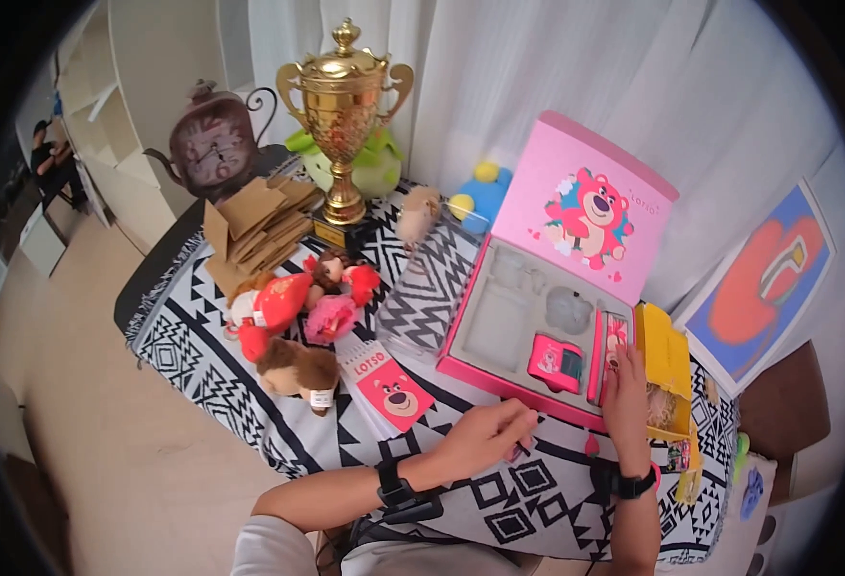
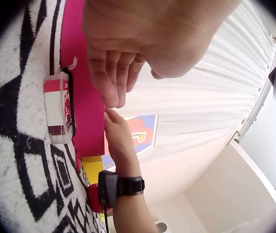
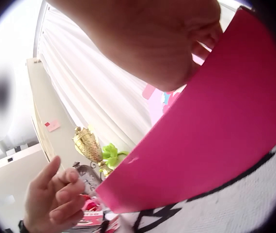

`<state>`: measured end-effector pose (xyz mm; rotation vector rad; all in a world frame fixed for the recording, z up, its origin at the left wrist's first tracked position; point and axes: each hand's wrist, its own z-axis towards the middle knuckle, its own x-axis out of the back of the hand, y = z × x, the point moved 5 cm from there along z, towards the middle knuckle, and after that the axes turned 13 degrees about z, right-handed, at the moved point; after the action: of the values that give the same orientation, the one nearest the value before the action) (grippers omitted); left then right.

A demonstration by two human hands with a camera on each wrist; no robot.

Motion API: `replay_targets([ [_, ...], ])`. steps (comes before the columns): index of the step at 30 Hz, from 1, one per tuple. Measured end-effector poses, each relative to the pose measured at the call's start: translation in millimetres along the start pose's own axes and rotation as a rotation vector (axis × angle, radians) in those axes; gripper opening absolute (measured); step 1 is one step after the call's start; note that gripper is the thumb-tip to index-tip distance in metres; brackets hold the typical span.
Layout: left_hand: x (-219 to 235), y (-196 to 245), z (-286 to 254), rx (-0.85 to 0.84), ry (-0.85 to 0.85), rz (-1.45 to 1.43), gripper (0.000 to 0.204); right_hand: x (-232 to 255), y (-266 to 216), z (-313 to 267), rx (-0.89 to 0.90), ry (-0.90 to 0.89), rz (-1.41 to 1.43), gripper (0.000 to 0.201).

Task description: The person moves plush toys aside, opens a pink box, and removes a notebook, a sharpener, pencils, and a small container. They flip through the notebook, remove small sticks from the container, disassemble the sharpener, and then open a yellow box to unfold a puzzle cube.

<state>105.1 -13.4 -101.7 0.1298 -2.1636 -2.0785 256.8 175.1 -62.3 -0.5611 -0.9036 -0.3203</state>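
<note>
At the right of centre in the head view, a pink cardboard box with a bear and "LOTSO" printed on its raised lid sits on a black-and-white patterned cloth. Its grey moulded tray holds a small pink-and-dark-green square item near the front edge and a slim pink printed item in the right-hand slot.

The right hand reaches over the box's front right corner, its fingers extended over the slim item; whether they grip it cannot be told. The left hand is open and holds nothing, its fingers loosely bent just before the box's front wall. Near it on the cloth is a small clear case with a pink-and-white label.

Left of the box lies a pink-and-white "LOTSO" card with a bear face, near several small plush toys. A yellow open box stands to the right, and a gold metal trophy rises at upper centre-left.
</note>
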Motion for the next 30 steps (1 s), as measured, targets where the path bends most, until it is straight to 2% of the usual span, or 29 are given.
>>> replay_targets([
  [3, -2.0, -4.0, -0.4, -0.022, 0.011, -0.028, 0.025, 28.8, -44.0, -13.4, -0.022, 0.105, 0.101, 0.037],
  [5, 0.3, 8.3, -4.0, -0.176, 0.037, 0.143, 0.019, 37.4, -68.8, -27.4, 0.007, 0.156, 0.192, 0.033],
  [7, 3.2, 20.5, -14.1, -0.176, 0.092, 0.171, 0.015, 35.7, -91.7, -42.2, 0.038, -0.035, 0.396, 0.027],
  [9, 15.1, 34.9, -37.4, -0.240, 0.217, 0.384, 0.012, 32.4, -108.2, -54.0, 0.094, -0.094, 0.550, 0.023],
  [10, 22.8, 36.5, -55.1, -0.227, 0.359, 0.385, 0.010, 35.1, -107.9, -58.9, 0.081, -0.073, 0.547, 0.023],
  [11, 30.4, 32.7, -75.1, -0.217, 0.498, 0.380, 0.009, 28.8, -106.3, -63.5, 0.028, -0.250, 0.617, 0.021],
  [12, 41.7, 20.6, -94.7, -0.136, 0.656, 0.362, 0.007, 22.4, -104.0, -69.3, -0.024, -0.427, 0.688, 0.020],
  [13, 52.0, 8.0, -115.3, -0.050, 0.817, 0.341, 0.006, 22.6, -98.9, -72.6, -0.034, -0.409, 0.686, 0.020],
  [15, 61.2, 6.9, -152.0, 0.092, 1.038, 0.381, 0.012, 7.1, -96.1, -80.7, 0.058, -0.600, 0.724, 0.015],
  [16, 62.6, 0.1, -160.7, 0.170, 1.067, 0.406, 0.020, -1.7, -92.0, -85.5, 0.011, -0.700, 0.792, 0.015],
  [17, 62.2, -7.7, -169.6, 0.249, 1.094, 0.430, 0.028, -5.1, -95.9, -86.4, 0.055, -0.708, 0.857, 0.015],
  [18, 62.6, -32.0, -173.9, 0.346, 1.085, 0.368, 0.045, -12.3, -97.7, -88.9, 0.045, -0.798, 0.876, 0.016],
  [19, 64.5, -39.4, -167.8, 0.339, 1.075, 0.374, 0.045, -19.5, -99.4, -92.2, 0.037, -0.890, 0.897, 0.017],
  [20, 65.7, -46.1, -165.5, 0.365, 1.104, 0.380, 0.049, -25.2, -100.1, -94.2, 0.032, -0.884, 0.900, 0.017],
  [22, 68.5, -36.8, -153.6, 0.383, 1.148, 0.339, 0.056, -40.6, -106.1, -101.3, 0.051, -0.991, 0.962, 0.021],
  [25, 77.2, -23.7, -115.7, 0.425, 1.091, 0.259, 0.056, -49.6, -102.5, -99.9, -0.015, -0.998, 0.998, 0.023],
  [26, 77.8, -19.9, -103.6, 0.385, 1.067, 0.272, 0.054, -50.0, -101.1, -100.7, -0.015, -0.995, 1.006, 0.023],
  [27, 81.6, -33.3, -98.0, 0.384, 1.067, 0.282, 0.054, -51.1, -98.0, -100.5, -0.086, -0.985, 1.086, 0.022],
  [29, 86.5, -36.0, -89.7, 0.123, 1.169, 0.741, 0.048, -52.3, -94.9, -100.8, -0.163, -0.970, 1.172, 0.022],
  [30, 84.9, -48.1, -91.7, 0.221, 1.141, 0.517, 0.037, -50.4, -97.6, -102.0, -0.098, -0.937, 1.161, 0.021],
])
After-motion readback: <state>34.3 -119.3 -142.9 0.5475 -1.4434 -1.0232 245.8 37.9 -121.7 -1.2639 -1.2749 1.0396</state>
